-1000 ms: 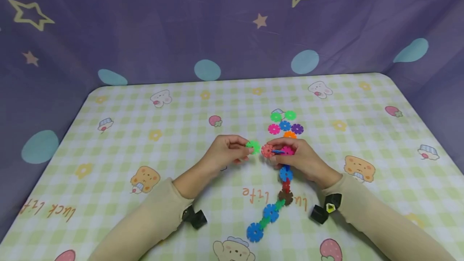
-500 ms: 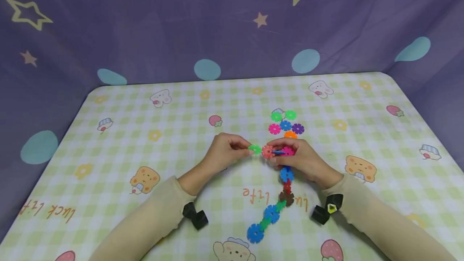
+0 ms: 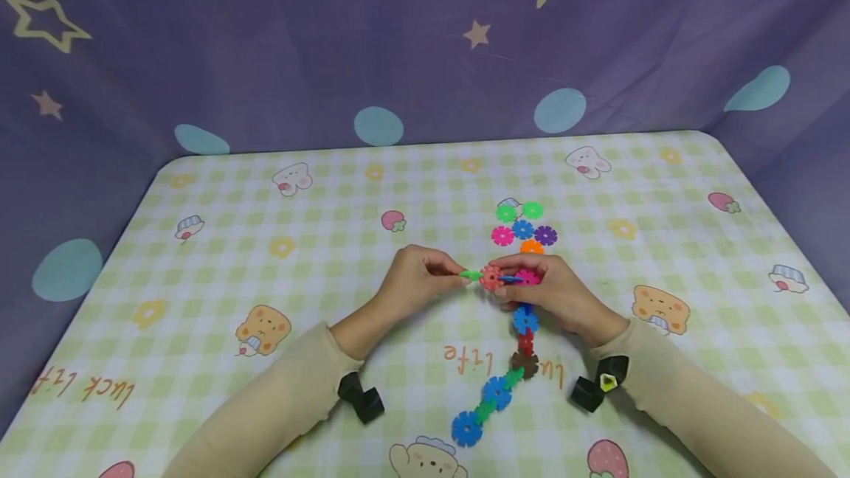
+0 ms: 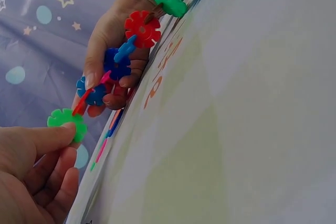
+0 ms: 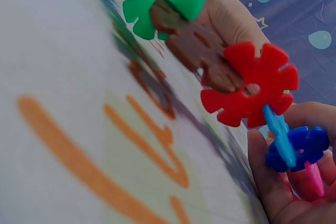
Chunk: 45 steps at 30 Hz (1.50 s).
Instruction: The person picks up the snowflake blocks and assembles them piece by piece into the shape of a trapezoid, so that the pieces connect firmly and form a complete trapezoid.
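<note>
Between thumb and fingertips, my left hand [image 3: 418, 275] pinches a bright green notched snowflake disc [image 4: 65, 121], seen edge-on in the head view. Its edge meets the coral-red disc [image 3: 491, 278] that ends a chain of interlocked plastic discs. My right hand [image 3: 558, 290] grips this chain near that end, around blue and pink discs [image 3: 527, 277]. From there the chain runs toward the near side through a brown disc [image 3: 524, 364] to a blue disc [image 3: 467, 428]. In the right wrist view, a red disc [image 5: 278, 72] hangs beside the right palm. Fingers partly cover the gripped discs.
Beyond the right hand lie loose discs: two green ones [image 3: 533, 210], a pink one [image 3: 502, 236], a blue one [image 3: 522, 229], a purple one [image 3: 546, 235] and an orange one [image 3: 532, 247]. A checked cloth [image 3: 332, 220] covers the table; a purple curtain [image 3: 425, 43] stands behind.
My left hand has turned the green disc from face-on to edge-on and moved it slightly right, up to the coral-red disc. The right hand and chain stay nearly in place.
</note>
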Each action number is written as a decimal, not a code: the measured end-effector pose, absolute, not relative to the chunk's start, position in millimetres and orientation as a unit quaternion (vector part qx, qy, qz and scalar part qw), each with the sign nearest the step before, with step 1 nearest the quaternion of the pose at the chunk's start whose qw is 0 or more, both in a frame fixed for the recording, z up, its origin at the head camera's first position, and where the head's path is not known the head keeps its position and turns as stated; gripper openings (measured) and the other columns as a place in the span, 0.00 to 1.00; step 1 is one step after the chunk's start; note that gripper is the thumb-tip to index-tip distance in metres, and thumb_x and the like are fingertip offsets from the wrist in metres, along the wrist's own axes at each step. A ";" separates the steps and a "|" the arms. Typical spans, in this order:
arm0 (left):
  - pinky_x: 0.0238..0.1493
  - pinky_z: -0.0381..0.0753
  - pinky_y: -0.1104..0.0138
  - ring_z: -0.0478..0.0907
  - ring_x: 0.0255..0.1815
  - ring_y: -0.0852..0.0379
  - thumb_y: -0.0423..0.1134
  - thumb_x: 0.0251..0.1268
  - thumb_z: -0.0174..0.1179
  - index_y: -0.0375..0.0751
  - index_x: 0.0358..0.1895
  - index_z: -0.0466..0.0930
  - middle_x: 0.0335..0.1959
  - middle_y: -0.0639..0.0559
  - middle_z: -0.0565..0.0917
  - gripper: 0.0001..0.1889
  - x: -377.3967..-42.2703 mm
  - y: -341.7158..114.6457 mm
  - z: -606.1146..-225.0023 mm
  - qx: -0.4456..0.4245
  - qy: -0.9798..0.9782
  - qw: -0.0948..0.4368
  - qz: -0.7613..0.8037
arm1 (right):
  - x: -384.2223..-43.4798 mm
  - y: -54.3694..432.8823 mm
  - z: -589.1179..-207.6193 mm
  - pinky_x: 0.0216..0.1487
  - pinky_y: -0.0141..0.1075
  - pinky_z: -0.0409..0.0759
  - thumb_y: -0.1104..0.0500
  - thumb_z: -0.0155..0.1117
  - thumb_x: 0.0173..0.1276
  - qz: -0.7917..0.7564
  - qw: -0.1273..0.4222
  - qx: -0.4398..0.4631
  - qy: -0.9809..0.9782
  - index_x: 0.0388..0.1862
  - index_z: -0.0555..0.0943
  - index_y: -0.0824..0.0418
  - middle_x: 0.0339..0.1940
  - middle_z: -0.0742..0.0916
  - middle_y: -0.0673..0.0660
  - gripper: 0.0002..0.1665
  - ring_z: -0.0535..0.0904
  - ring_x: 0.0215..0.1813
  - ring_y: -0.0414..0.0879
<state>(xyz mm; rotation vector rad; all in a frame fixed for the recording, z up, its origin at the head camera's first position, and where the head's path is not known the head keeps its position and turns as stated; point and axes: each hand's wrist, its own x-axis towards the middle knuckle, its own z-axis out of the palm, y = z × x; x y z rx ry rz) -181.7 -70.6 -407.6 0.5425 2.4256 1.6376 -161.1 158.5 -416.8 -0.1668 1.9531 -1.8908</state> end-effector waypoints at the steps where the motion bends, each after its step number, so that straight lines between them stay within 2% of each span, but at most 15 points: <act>1: 0.28 0.78 0.71 0.80 0.23 0.62 0.31 0.50 0.70 0.37 0.27 0.87 0.25 0.48 0.86 0.02 -181.6 -70.5 -407.6 0.180 0.811 0.084 0.550 | -161.0 158.6 -416.6 0.37 0.42 0.83 0.64 0.71 0.57 -0.678 0.208 -0.061 0.703 0.55 0.77 0.68 0.43 0.86 0.57 0.26 0.84 0.30 0.47; 9: 0.28 0.79 0.70 0.80 0.24 0.62 0.31 0.50 0.71 0.36 0.27 0.87 0.25 0.47 0.86 0.02 -180.8 -70.4 -408.0 0.178 0.806 0.087 0.558 | -161.6 158.1 -416.8 0.37 0.36 0.83 0.62 0.72 0.56 -0.657 0.205 -0.060 0.723 0.55 0.78 0.67 0.47 0.85 0.59 0.27 0.84 0.31 0.44; 17: 0.28 0.79 0.71 0.79 0.23 0.63 0.32 0.50 0.70 0.36 0.26 0.88 0.24 0.49 0.86 0.02 -178.3 -68.0 -406.3 0.197 0.814 0.073 0.541 | -163.0 159.7 -419.4 0.38 0.41 0.83 0.64 0.70 0.58 -0.670 0.217 -0.050 0.708 0.56 0.76 0.73 0.46 0.85 0.64 0.28 0.86 0.32 0.47; 30: 0.24 0.77 0.72 0.77 0.21 0.64 0.32 0.52 0.69 0.39 0.25 0.88 0.23 0.52 0.86 0.02 -175.2 -68.2 -401.2 0.235 0.829 0.090 0.500 | -164.4 160.5 -420.8 0.37 0.44 0.83 0.65 0.70 0.57 -0.656 0.244 -0.057 0.712 0.55 0.77 0.73 0.46 0.85 0.66 0.26 0.86 0.34 0.51; 36: 0.26 0.77 0.72 0.77 0.22 0.65 0.32 0.51 0.70 0.39 0.25 0.87 0.23 0.52 0.86 0.02 -175.4 -67.0 -401.8 0.227 0.831 0.089 0.500 | -163.9 160.5 -418.3 0.34 0.44 0.83 0.64 0.71 0.57 -0.647 0.248 -0.058 0.719 0.55 0.77 0.71 0.45 0.85 0.64 0.27 0.85 0.30 0.51; 40: 0.29 0.78 0.72 0.78 0.24 0.65 0.32 0.51 0.70 0.39 0.28 0.87 0.25 0.52 0.86 0.01 -178.3 -66.2 -402.6 0.234 0.825 0.138 0.496 | -163.3 163.4 -415.1 0.32 0.44 0.83 0.62 0.72 0.56 -0.628 0.266 -0.084 0.726 0.54 0.78 0.69 0.41 0.86 0.61 0.27 0.84 0.27 0.49; 45: 0.39 0.80 0.71 0.81 0.34 0.62 0.24 0.51 0.66 0.36 0.40 0.85 0.35 0.49 0.86 0.11 -187.8 -67.6 -403.0 0.256 0.800 0.244 0.485 | -164.9 165.8 -413.8 0.30 0.43 0.83 0.60 0.72 0.56 -0.611 0.279 -0.125 0.730 0.52 0.80 0.67 0.38 0.87 0.60 0.25 0.82 0.26 0.47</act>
